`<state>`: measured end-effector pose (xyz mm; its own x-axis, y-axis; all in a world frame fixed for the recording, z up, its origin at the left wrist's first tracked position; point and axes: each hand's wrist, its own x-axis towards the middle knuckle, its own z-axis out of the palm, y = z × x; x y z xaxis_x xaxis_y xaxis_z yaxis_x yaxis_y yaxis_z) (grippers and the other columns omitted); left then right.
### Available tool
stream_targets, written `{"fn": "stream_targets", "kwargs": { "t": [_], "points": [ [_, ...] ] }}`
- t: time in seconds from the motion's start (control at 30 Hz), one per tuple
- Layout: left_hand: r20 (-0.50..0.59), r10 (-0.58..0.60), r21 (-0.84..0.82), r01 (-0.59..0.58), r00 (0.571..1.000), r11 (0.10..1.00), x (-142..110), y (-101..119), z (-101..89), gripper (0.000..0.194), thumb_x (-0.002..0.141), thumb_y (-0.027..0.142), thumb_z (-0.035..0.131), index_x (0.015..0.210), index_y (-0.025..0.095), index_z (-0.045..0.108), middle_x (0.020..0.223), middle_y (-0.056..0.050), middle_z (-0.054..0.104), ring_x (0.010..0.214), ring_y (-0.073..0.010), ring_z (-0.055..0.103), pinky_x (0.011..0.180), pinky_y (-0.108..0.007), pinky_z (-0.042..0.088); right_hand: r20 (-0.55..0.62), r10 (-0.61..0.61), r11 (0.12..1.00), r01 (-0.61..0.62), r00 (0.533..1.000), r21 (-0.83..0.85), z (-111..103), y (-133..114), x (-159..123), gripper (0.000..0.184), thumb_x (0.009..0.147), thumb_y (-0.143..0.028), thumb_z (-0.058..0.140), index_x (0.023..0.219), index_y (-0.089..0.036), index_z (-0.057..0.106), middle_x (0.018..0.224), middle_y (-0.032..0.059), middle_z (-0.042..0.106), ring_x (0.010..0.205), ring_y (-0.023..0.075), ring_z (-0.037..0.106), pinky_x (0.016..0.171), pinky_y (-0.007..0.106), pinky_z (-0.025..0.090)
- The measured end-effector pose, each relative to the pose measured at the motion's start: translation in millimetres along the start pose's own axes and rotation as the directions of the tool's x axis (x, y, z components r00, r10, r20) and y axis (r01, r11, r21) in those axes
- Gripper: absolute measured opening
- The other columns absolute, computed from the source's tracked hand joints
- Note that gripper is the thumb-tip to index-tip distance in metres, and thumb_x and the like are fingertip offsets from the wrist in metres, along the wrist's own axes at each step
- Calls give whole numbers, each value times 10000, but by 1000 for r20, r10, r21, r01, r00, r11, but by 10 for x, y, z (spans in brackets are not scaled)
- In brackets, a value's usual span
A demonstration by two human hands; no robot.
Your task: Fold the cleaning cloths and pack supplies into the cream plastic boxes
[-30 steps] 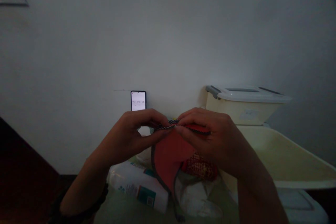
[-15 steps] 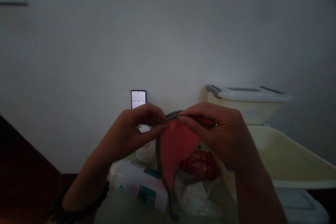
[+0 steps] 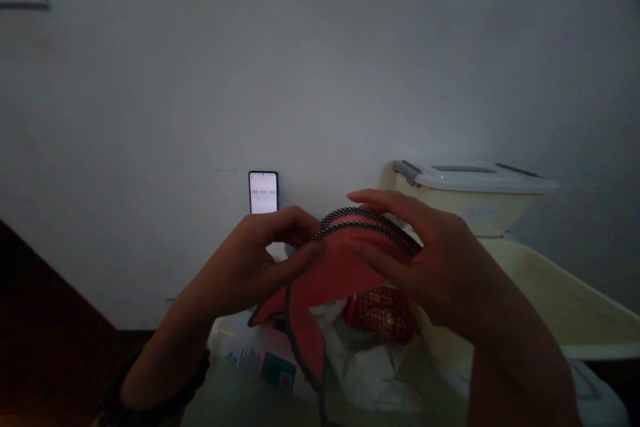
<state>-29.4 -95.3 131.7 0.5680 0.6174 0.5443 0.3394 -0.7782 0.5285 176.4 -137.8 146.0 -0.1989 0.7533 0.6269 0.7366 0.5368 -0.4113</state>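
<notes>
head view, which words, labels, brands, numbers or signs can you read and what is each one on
"00:00:59" on the phone; its other text is too small to read.
Bottle: print and square code too blurred to read.
Red packet: markings too blurred to read.
Box: marks on its pale label too faint to read.

Dark band, black-looking, bumpy or ruffled edge, loops the forearm behind the left grip [image 3: 273, 260]; material too dim to tell. Bare skin between band [image 3: 186, 392] and left grip. Right grip [image 3: 400, 240] bare, slender fingers, short-looking nails.
</notes>
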Motion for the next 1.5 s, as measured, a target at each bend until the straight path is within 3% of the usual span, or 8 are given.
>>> {"fn": "stream_targets", "kwargs": {
  "t": [0.23,0.4,0.57,0.9,1.03,1.27,1.4,1.5],
  "points": [
    [44,33,0,-33,998,999,6,99,33,41,825,155,567,850,174,593,757,39,645,691,-62,594,642,-134,463,67,-49,997,45,997,65,-2,-121,-16,36,783,-236,624,789,-220,592,689,-46,617,587,96,554,535,204,410],
    [124,-25,3,24,992,1000,-1,85,22,39,819,174,558,828,178,595,747,33,635,681,-83,580,633,-165,457,-110,-83,996,85,990,16,-1,-63,-1,69,781,-232,614,728,-203,581,636,-42,585,537,89,504,496,207,374],
    [276,-106,110,78,955,991,24,-4,16,96,829,207,513,800,174,599,697,33,594,633,-98,529,577,-192,413,-306,2,1000,-6,952,-14,-50,44,14,103,762,-226,597,680,-212,536,550,-64,471,469,82,395,436,219,309],
    [403,-243,219,165,882,962,19,-269,-164,163,830,293,522,773,174,616,702,31,602,656,-113,529,595,-196,394,-404,188,982,-170,895,81,-139,291,23,70,719,-272,628,694,-226,580,632,-46,572,549,117,510,522,260,377],
    [353,-250,241,170,902,956,21,-265,-202,123,816,288,555,827,192,630,755,33,635,693,-113,554,643,-196,411,-428,210,978,-181,879,107,-138,354,45,74,700,-261,642,675,-221,585,638,-42,586,597,131,558,585,277,411],
    [215,-159,110,138,964,984,22,-330,-256,138,810,298,560,803,176,624,782,5,650,733,-122,582,652,-196,456,-460,267,958,-182,847,222,-156,396,39,105,676,-182,635,702,-239,550,630,-52,545,555,117,512,518,253,386],
    [-16,-211,207,210,977,956,18,-401,-308,188,781,341,590,822,178,673,783,-21,686,727,-145,605,623,-207,473,-426,253,948,-135,869,288,-136,387,34,141,675,-161,653,752,-232,558,706,-42,575,638,124,562,598,259,441],
    [-213,-264,260,315,941,913,3,-404,-354,229,749,373,618,838,177,696,811,-40,711,717,-166,626,639,-234,493,-422,220,951,-97,880,292,-103,412,51,121,702,-184,653,783,-224,571,770,-24,605,704,139,590,674,289,470]
  ]
}}
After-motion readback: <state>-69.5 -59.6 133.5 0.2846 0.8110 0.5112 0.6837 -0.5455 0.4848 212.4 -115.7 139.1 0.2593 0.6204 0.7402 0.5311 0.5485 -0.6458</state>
